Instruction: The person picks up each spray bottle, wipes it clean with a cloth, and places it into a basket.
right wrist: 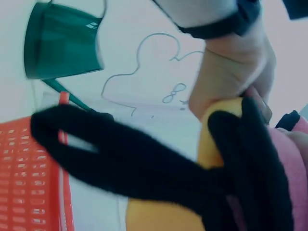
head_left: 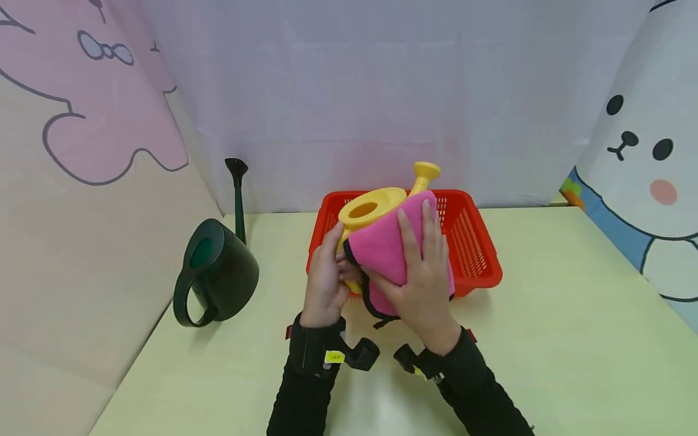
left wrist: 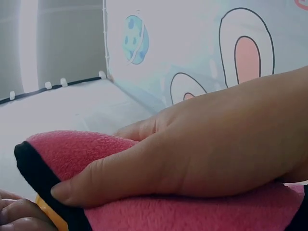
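Note:
A yellow watering can (head_left: pixel 377 198) with a round spout head is tilted over the red basket. At its left side, my left hand (head_left: pixel 324 290) grips the handle, as the right wrist view also shows. A pink cloth (head_left: pixel 378 251) with black edging covers the can's near side. My right hand (head_left: pixel 427 281) presses on this cloth with its fingers stretched upward and spread; the left wrist view has the thumb lying across the cloth (left wrist: pixel 77 149). From the cloth a black loop (right wrist: pixel 130 154) hangs out in the right wrist view. Cloth and hands hide most of the can's body.
Behind the can stands a red plastic basket (head_left: pixel 470 254) with holed walls. A dark green watering can (head_left: pixel 231 281) stands on the left of the pale table (head_left: pixel 556 339), its long spout pointing up. White sheeting (head_left: pixel 382 109) and printed panels border the table.

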`<state>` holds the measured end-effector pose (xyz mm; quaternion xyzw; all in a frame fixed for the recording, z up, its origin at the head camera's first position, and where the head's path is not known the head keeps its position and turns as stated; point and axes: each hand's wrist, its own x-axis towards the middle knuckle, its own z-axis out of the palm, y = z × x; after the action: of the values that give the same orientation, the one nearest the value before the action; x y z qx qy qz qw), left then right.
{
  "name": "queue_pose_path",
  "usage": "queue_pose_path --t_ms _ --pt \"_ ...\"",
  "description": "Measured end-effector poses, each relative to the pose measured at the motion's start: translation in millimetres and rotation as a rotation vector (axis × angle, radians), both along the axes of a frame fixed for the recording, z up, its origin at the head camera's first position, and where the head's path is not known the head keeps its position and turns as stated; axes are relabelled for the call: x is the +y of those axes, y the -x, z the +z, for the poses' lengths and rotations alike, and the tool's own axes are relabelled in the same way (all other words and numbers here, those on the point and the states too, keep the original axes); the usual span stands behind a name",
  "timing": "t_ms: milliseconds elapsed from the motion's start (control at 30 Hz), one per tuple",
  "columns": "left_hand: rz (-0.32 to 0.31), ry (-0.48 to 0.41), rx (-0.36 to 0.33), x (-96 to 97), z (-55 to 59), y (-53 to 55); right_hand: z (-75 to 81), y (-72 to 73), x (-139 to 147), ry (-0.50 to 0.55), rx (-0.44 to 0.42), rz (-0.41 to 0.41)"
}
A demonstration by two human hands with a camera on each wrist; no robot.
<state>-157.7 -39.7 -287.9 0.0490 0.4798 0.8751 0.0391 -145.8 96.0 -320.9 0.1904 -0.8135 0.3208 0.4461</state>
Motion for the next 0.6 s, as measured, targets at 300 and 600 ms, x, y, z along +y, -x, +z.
queue_pose_path --t_ms 300,600 --pt "-0.042 0.087 0.083 0.4 -3.9 -6.4 8.8 -0.6 16 0.405 -0.393 0.324" --pt "-0.028 0.026 0.056 5.3 -2.7 -4.2 3.0 -0.2 8 0.196 -0.122 0.118"
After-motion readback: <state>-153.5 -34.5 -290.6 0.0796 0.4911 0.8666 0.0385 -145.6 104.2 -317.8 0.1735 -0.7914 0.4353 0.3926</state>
